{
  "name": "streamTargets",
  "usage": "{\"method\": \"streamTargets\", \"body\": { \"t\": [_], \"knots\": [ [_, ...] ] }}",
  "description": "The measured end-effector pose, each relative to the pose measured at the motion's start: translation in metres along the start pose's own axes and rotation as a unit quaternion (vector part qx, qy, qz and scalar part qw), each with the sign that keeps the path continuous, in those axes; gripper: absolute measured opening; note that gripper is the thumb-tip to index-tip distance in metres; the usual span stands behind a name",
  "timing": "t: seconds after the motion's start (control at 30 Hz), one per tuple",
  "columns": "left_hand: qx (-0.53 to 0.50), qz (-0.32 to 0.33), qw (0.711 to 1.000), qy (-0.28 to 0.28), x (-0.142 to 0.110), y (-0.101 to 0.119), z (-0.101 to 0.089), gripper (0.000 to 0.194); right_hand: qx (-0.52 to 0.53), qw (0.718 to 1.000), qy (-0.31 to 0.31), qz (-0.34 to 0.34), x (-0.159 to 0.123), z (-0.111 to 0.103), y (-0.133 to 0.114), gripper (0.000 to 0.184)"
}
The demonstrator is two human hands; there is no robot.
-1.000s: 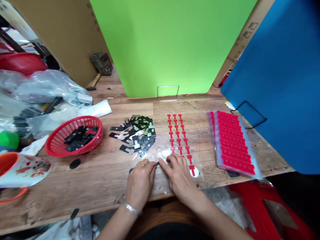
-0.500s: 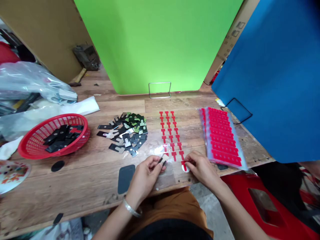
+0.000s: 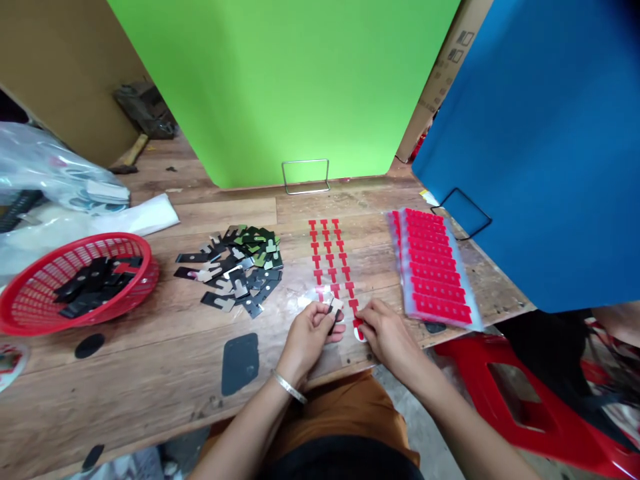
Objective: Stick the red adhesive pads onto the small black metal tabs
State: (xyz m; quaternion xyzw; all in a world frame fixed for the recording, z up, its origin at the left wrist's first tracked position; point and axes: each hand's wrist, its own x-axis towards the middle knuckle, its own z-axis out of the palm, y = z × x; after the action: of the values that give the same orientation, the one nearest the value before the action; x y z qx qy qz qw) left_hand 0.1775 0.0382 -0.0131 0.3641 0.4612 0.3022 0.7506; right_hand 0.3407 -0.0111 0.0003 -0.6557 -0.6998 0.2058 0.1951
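My left hand (image 3: 310, 337) is closed on a small black and silver metal plate (image 3: 335, 307), pinched between thumb and fingers. Close to its right, my right hand (image 3: 387, 333) has thumb and fingertips together at a red T-shaped sticker (image 3: 359, 324) over a white oval near the table's front edge. Fingertips partly cover that sticker. Three columns of red T-shaped stickers (image 3: 329, 259) run away from me on a clear film, whose lower left corner is glossy. Left of them lies a loose pile of notched metal plates (image 3: 240, 288), black, silver and green.
A red plastic basket (image 3: 15, 328) holding black plates stands at the left. Stacked clear sheets with red pieces (image 3: 435, 257) lie at the right. Behind rise a green board (image 3: 290, 80) and a blue board (image 3: 540, 167) on wire stands. A red stool (image 3: 480, 393) is below right.
The view has shifted, so most things sit further left. My left hand has turned and raised the plate nearer the sticker columns. My right hand remains at the nearest red sticker.
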Motion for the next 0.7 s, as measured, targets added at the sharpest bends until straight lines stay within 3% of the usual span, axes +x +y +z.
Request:
{"method": "streamTargets", "body": {
  "t": [0.23,0.37,0.47,0.57,0.7],
  "knots": [
    [0.003,-0.026,1.0,0.006,0.0,0.007,0.0,0.02,0.021,0.999,0.031,-0.021,0.0,0.008,0.003,0.014],
    [0.005,-0.032,0.999,0.009,0.0,0.007,0.002,0.014,0.127,0.991,0.03,0.001,-0.007,-0.005,0.003,0.012],
    [0.013,-0.04,0.999,0.01,0.0,0.006,0.001,0.008,0.256,0.963,0.024,0.079,-0.014,-0.024,0.004,0.006],
    [0.013,-0.048,0.999,0.0,0.0,0.006,-0.001,0.006,0.358,0.921,0.06,0.144,-0.013,-0.036,0.003,0.006],
    [-0.011,-0.052,0.998,-0.026,0.001,0.006,-0.005,0.015,0.429,0.887,0.084,0.148,0.002,-0.02,-0.004,0.019]
  ]
}}
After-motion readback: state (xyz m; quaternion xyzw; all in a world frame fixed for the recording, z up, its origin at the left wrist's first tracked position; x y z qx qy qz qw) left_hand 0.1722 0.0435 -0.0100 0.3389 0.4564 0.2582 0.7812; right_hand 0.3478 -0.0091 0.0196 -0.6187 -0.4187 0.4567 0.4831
